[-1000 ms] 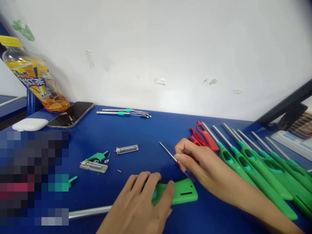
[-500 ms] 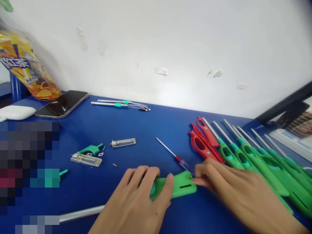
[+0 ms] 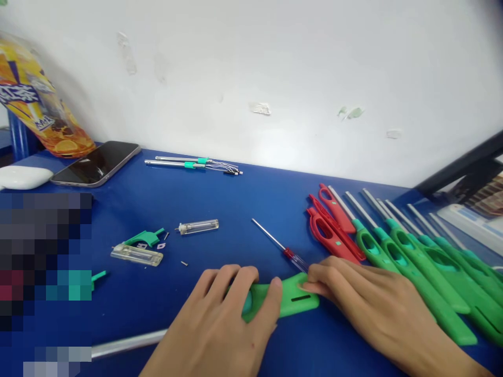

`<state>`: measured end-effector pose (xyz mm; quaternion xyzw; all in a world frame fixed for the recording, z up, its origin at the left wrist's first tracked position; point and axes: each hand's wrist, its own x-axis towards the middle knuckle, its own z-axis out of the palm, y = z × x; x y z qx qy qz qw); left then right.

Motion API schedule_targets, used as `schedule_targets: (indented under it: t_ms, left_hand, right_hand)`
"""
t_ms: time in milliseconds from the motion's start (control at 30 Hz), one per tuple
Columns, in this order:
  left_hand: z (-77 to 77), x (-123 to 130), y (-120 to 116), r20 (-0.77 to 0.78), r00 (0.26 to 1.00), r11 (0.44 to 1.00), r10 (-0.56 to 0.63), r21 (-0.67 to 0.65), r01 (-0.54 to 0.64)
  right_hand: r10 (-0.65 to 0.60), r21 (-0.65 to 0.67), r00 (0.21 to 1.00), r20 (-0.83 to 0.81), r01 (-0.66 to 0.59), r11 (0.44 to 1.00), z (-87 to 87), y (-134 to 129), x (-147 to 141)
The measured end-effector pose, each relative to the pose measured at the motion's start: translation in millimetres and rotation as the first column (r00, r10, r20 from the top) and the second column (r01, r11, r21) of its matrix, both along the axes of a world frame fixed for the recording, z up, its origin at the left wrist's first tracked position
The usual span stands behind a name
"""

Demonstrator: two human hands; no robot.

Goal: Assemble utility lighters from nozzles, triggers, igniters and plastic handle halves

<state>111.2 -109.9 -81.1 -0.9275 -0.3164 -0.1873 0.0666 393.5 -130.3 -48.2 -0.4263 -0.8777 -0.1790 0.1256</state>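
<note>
A green long-nosed lighter [image 3: 291, 297] lies at the front of the blue table, its dark slot facing up. My left hand [image 3: 223, 314] is closed over its trigger end, the thumb along the handle. A metal tube [image 3: 129, 343] runs out to the left from under this hand. At the butt of the handle, my right hand [image 3: 346, 298] is closed with thumb and bent fingers gripping the upper corner; anything small between those fingertips is hidden. Behind the right fingers lies a screwdriver [image 3: 288, 252] with a clear and red handle, its tip pointing away to the left.
Several green lighters [image 3: 428, 272] and red lighter shells [image 3: 334, 233] lie right. To the left are clear fuel tanks [image 3: 137, 255], a green trigger piece [image 3: 147, 238] and a screw [image 3: 184, 263]. Metal tubes with wires [image 3: 188, 164], a phone [image 3: 98, 163] and a drink bottle [image 3: 43, 104] stand farther back.
My right fingers have moved slightly onto the upper corner of the lighter's butt and cover more of it. My left hand keeps its hold. The whole view has shifted a little.
</note>
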Motion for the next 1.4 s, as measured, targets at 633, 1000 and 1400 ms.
schedule_targets:
  t_ms: [633,1000,1400]
  left_hand:
    - [1.4,-1,0,0.033,0.999,1.000,-0.012,0.010,0.011]
    - [-6.9,-5,3,0.081,0.996,0.999,-0.040,0.040,0.037]
    - [-10.1,-4,3,0.063,0.997,0.998,-0.044,0.042,0.042]
  right_hand:
    - [-0.045,-0.040,0.946,-0.320,0.034,0.999,-7.1,-9,5]
    - [-0.168,0.052,0.971,-0.168,0.179,0.983,-15.7,-10,7]
    - [-0.155,0.105,0.972,-0.174,0.175,0.979,-2.5,-7,15]
